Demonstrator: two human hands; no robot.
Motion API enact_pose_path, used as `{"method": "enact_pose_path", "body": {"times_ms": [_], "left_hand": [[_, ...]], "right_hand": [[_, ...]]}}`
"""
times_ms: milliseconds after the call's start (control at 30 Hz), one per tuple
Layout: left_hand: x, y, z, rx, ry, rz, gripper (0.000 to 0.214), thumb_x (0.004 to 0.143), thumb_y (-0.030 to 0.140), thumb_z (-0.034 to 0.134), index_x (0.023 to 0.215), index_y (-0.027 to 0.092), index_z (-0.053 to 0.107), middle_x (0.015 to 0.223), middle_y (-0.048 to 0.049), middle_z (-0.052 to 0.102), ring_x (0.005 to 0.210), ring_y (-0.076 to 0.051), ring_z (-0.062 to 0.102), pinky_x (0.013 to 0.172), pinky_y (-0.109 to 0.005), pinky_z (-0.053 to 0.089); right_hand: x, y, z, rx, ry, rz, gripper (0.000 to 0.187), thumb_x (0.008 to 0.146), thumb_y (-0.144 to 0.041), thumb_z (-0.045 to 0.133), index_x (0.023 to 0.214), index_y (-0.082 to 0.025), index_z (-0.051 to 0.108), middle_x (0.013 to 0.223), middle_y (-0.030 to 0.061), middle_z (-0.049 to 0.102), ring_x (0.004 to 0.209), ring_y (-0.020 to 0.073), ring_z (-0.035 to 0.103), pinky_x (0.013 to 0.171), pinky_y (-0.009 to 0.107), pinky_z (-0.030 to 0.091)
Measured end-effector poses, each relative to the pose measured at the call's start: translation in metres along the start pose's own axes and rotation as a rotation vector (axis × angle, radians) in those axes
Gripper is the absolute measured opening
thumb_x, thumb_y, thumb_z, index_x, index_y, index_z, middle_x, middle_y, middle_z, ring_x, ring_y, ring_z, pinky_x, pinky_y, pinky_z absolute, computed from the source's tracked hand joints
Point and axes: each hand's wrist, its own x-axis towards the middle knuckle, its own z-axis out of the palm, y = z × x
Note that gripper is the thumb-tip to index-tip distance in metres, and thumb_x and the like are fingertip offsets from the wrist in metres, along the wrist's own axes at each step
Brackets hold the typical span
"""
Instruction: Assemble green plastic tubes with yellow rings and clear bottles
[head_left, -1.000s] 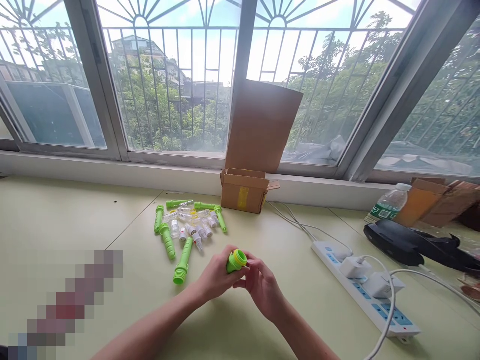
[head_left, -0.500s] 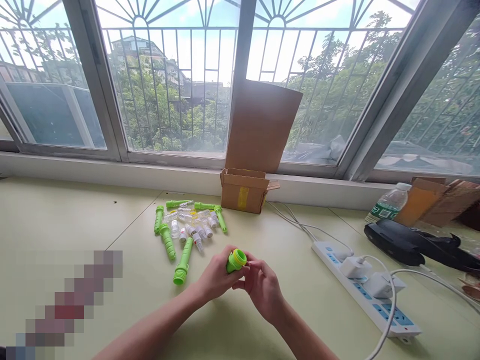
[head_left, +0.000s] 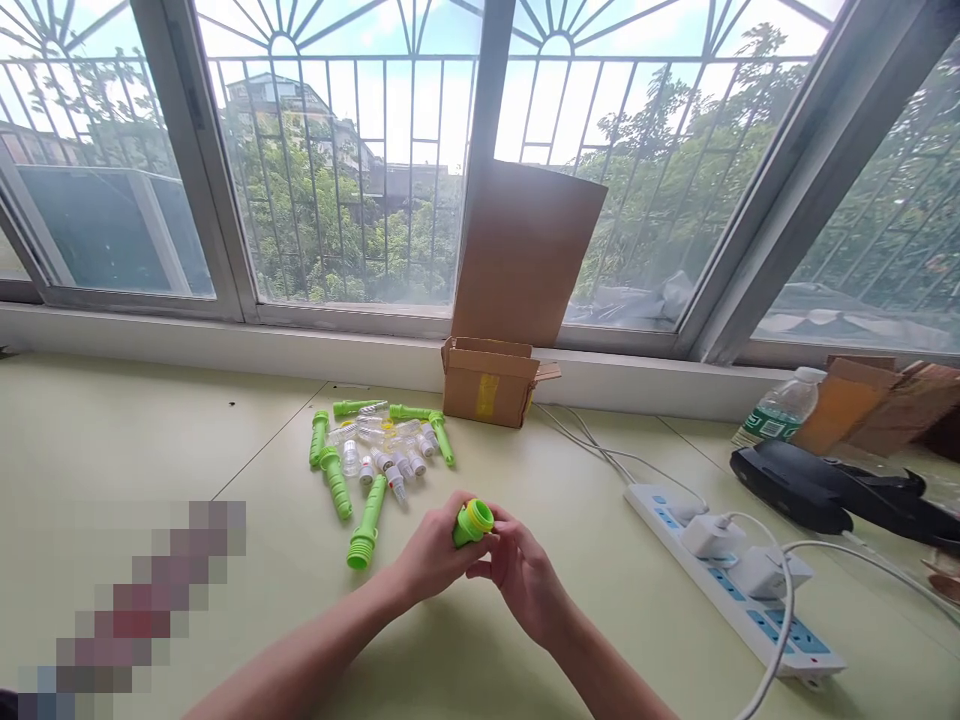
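A green tube (head_left: 469, 530) is clasped in left grip (head_left: 435, 548), apparently steadied for adjacent right grip (head_left: 528, 578), whose hold is unclear.

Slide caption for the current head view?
Left hand holding a green tube, right hand close by, cardboard box beyond.

Indoor room, work table at a window; home, office or small workshop, can't tell which. Across the top: grey-framed sliding windows (head_left: 199, 150), metal grille (head_left: 385, 59) outside, trees (head_left: 300, 230) and a building (head_left: 285, 95) beyond. Pale green tabletop (head_left: 150, 420) runs below the sill. Bench-type clutter: green plastic tubes (head_left: 367, 525) and small clear bottles (head_left: 350, 459) centre-left, cardboard box (head_left: 461, 385) mid-frame, power strip (head_left: 724, 582) with chargers (head_left: 769, 573) lower right, drink bottle (head_left: 784, 405) at right.
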Motion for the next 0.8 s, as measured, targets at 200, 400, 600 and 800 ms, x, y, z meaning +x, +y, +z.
{"method": "enact_pose_path", "body": {"times_ms": [200, 400, 600, 800], "left_hand": [[-0.0004, -0.0017, 0.0001, -0.011, -0.005, 0.011, 0.023, 0.083, 0.030, 0.057, 0.103, 0.019, 0.052, 0.080, 0.0014, 0.064, 0.068, -0.012, 0.054, 0.061, -0.022, 0.042], [-0.0019, -0.0013, 0.0008, -0.006, -0.022, 0.003, 0.029, 0.084, 0.034, 0.057, 0.109, 0.019, 0.051, 0.080, 0.0017, 0.063, 0.067, -0.012, 0.054, 0.061, -0.022, 0.042], [-0.0016, 0.0008, -0.0010, -0.001, -0.034, 0.001, 0.032, 0.084, 0.037, 0.058, 0.109, 0.019, 0.051, 0.080, 0.0016, 0.062, 0.066, -0.011, 0.051, 0.058, -0.022, 0.040], [-0.0012, 0.0013, -0.0020, 0.015, -0.032, 0.004, 0.032, 0.084, 0.040, 0.057, 0.108, 0.018, 0.053, 0.084, 0.0001, 0.063, 0.069, -0.012, 0.053, 0.061, -0.022, 0.041]], "right_hand": [[0.0007, 0.0015, -0.0022, 0.012, -0.020, 0.003, 0.026, 0.082, -0.030, 0.048, 0.097, -0.021, 0.068, 0.092, 0.0053, 0.064, 0.078, 0.0180, 0.053, 0.067, 0.031, 0.049], [0.0002, 0.0025, -0.0036, -0.007, -0.006, -0.003, 0.027, 0.082, -0.023, 0.047, 0.099, -0.020, 0.067, 0.088, 0.0045, 0.063, 0.075, 0.0165, 0.052, 0.066, 0.031, 0.049], [0.0007, 0.0016, -0.0054, 0.002, -0.019, 0.000, 0.025, 0.081, -0.019, 0.047, 0.096, -0.020, 0.067, 0.085, 0.0037, 0.060, 0.074, 0.0159, 0.051, 0.066, 0.031, 0.049], [0.0010, 0.0016, -0.0083, -0.014, -0.034, 0.017, 0.025, 0.079, -0.019, 0.050, 0.099, -0.020, 0.067, 0.089, 0.0037, 0.061, 0.074, 0.0153, 0.051, 0.067, 0.032, 0.051]]}}
